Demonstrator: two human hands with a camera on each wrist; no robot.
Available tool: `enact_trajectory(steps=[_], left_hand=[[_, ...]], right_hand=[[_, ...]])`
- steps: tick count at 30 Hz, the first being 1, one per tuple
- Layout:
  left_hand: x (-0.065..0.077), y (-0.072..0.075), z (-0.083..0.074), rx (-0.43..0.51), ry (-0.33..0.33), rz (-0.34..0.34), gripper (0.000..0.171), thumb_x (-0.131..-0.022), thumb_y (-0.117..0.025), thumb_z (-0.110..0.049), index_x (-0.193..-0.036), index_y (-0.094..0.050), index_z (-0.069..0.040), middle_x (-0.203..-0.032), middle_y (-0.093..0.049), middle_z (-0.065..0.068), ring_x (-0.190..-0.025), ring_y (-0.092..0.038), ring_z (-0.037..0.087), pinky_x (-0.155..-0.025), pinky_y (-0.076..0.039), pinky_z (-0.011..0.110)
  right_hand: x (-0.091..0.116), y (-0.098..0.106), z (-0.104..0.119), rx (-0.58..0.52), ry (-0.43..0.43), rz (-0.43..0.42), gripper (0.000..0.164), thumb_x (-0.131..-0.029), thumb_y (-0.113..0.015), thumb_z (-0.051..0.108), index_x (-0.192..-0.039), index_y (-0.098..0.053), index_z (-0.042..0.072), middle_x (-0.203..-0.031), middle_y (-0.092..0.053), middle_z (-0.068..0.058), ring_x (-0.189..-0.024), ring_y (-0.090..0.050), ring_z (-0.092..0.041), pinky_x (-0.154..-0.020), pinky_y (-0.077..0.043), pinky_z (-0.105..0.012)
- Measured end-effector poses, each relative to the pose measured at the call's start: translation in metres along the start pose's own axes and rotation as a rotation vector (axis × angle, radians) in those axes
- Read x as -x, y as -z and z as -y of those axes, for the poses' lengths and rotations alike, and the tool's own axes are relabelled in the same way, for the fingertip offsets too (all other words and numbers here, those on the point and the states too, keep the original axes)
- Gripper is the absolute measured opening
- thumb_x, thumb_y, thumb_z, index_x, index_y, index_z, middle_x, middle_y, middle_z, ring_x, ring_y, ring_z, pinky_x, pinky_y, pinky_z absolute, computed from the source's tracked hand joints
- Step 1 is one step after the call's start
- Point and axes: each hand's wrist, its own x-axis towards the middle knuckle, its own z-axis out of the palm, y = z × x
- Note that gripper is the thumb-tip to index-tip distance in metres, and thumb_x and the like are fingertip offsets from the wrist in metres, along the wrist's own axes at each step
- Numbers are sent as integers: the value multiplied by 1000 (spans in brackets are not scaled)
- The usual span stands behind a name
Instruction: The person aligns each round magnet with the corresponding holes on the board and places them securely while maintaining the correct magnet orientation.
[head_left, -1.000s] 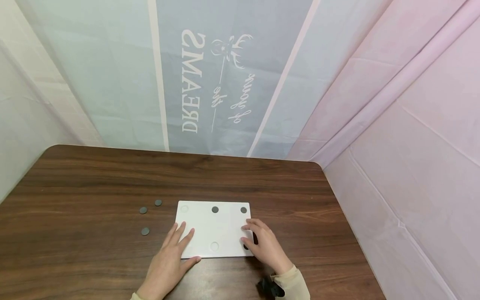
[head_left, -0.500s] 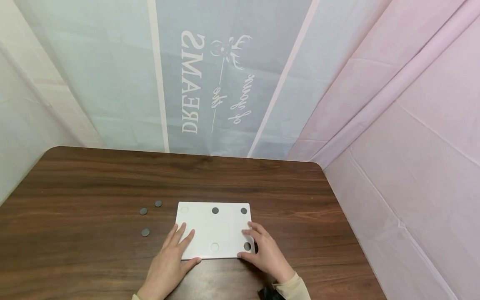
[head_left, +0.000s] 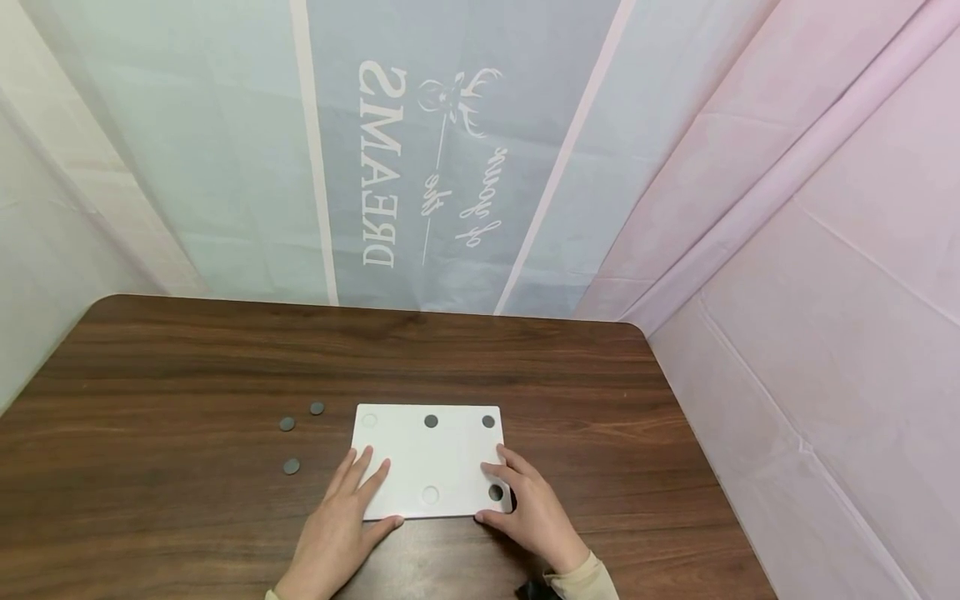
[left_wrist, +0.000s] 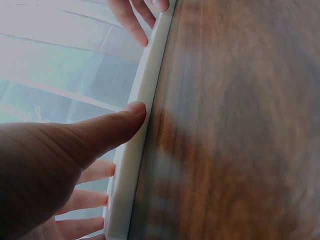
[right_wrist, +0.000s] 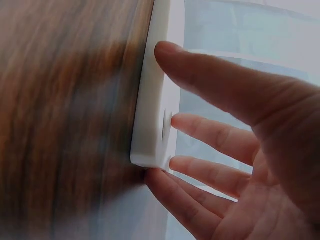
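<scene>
A flat white board (head_left: pixel 431 462) lies on the table with round recesses in its face. Dark grey discs fill its back middle (head_left: pixel 431 422), back right (head_left: pixel 488 422) and front right (head_left: pixel 496 493) recesses. Bare recesses show at back left (head_left: pixel 370 421) and front middle (head_left: pixel 430 495). My left hand (head_left: pixel 339 521) rests spread over the board's left end, thumb at the front edge, covering the front left corner. My right hand (head_left: pixel 531 504) is at the right end, its thumb (right_wrist: pixel 170 50) touching the front edge and its fairly straight fingers (right_wrist: pixel 215 137) along the side and top.
Three loose discs lie left of the board: one front (head_left: pixel 291 467), one behind it (head_left: pixel 287 424) and one farther back (head_left: pixel 317 408). The wooden table (head_left: pixel 570 375) meets a printed cloth (head_left: pixel 450 283) at its back edge. A pale drape (head_left: pixel 810 333) hangs on the right.
My right thumb has moved off the front right disc toward me, down to the board's front edge, leaving that disc in sight. The left hand has stayed put.
</scene>
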Motion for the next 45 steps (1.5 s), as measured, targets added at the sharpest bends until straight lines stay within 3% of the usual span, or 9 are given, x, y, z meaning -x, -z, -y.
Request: enact_trajectory(steps=[18,26,35,45], left_hand=[[-1,5,1,-11,-20,18,69,-73,-81,-39,-130,-60,-8,-143,-48,18,-134,-40,39,-77,-54,53],[-2,5,1,-20,-25,28,66,-75,-79,-40,-130,-60,-8,-143,-47,18,-134,-40,39,-83,-52,54],[-3,8,0,-15,-3,53,64,-76,-79,-39,-128,-61,-8,-142,-48,18,-134,-40,40,-80,-53,56],[-5,10,2,-20,-15,-27,48,-80,-77,-29,-119,-66,-3,-137,-52,21,-125,-50,39,-79,-54,53]], right_hand=[[-1,-1,0,-6,-15,-3,55,-68,-86,27,-117,-69,9,-136,-55,-18,-122,-56,-32,-94,-49,-47],[-1,0,1,-21,-33,18,55,-69,-85,28,-118,-69,9,-137,-54,-18,-122,-55,-33,-94,-49,-47],[0,-1,1,-34,-40,16,55,-69,-85,29,-118,-68,10,-138,-53,-17,-122,-55,-35,-93,-49,-49],[-1,-1,1,-29,-63,29,56,-69,-85,28,-119,-68,9,-139,-53,-17,-123,-54,-35,-94,-48,-48]])
